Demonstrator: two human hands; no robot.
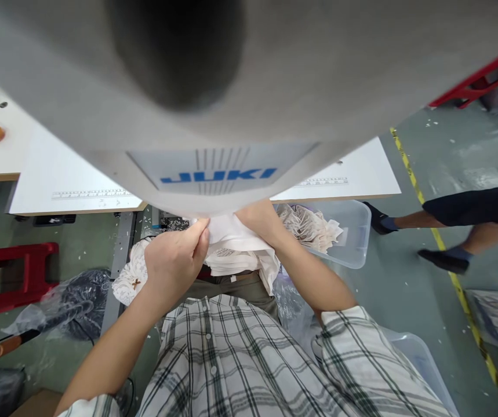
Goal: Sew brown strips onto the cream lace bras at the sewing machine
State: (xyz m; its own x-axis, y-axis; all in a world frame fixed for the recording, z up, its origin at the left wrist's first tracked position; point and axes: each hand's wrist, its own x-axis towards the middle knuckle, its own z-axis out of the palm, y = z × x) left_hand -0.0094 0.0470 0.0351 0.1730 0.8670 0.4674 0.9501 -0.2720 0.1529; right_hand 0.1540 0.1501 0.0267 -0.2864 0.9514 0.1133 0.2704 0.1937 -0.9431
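Observation:
A white cloth (226, 231) hangs over the front of the machine bed toward my lap. My left hand (177, 255) is closed at its left edge, thumb against the curled forefinger, pinching the fabric. On the other side my right hand (255, 217) rests at the cloth's right part, its fingers hidden beneath the sewing machine head (218, 179). The needle area is out of sight behind that head. Below the cloth, more white printed fabric (231, 262) lies over my lap.
White fabric with a lace look (132, 275) bunches at left. To the right, a clear plastic bin (357, 237) holds crumpled printed fabric (307, 226). A red stool (14, 278) stands left. Another person's legs (457, 226) show at right by yellow floor tape (409, 168).

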